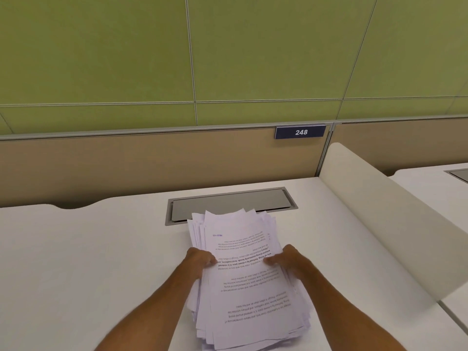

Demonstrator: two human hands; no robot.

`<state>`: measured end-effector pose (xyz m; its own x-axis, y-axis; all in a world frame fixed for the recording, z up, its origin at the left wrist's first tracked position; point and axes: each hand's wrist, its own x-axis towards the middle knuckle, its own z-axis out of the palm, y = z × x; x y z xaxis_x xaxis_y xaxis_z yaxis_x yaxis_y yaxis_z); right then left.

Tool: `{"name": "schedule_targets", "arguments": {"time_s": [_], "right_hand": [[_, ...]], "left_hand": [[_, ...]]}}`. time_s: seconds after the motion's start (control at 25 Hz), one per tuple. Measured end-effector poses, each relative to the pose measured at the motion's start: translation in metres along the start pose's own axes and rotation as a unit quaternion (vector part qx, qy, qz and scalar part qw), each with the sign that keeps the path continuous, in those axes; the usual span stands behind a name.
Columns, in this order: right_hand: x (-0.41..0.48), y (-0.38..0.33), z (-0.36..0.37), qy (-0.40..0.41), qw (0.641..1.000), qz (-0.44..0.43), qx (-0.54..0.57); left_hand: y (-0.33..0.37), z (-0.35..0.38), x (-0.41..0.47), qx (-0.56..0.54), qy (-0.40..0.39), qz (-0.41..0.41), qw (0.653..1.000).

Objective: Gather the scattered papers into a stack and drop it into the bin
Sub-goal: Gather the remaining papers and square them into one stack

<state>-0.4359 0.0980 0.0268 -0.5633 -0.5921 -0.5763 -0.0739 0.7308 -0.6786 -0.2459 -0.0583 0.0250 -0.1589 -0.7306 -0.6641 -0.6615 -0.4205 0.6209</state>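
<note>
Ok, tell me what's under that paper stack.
The paper stack overlaps, at its far edge, the grey hatch set in the white desk. Anything else beneath is hidden by the sheets.

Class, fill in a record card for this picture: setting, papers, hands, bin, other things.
setting: white desk against a tan partition
papers: one rough stack, edges uneven, printed text on top
hands: left hand grips the stack's left edge; right hand grips its right edge
bin: not in view
other: grey hatch in the desk, sign reading 248
</note>
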Motion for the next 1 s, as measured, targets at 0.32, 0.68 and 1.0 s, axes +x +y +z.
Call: {"name": "schedule_targets", "arguments": {"time_s": [0.32, 0.68, 1.0], "right_hand": [[-0.002, 0.006, 0.011, -0.084, 0.994, -0.033, 0.067], [-0.003, 0.004, 0.019, -0.146, 0.984, -0.01, 0.097], [-0.031, -0.052, 0.024, -0.073, 0.945, -0.24, 0.211]], "left_hand": [[-0.025, 0.001, -0.009, 0.039, 0.06, 0.03, 0.997], [-0.044, -0.023, -0.012, -0.078, -0.042, -0.043, 0.995], [-0.01, -0.07, -0.054, -0.187, 0.041, 0.278, 0.941]]}}
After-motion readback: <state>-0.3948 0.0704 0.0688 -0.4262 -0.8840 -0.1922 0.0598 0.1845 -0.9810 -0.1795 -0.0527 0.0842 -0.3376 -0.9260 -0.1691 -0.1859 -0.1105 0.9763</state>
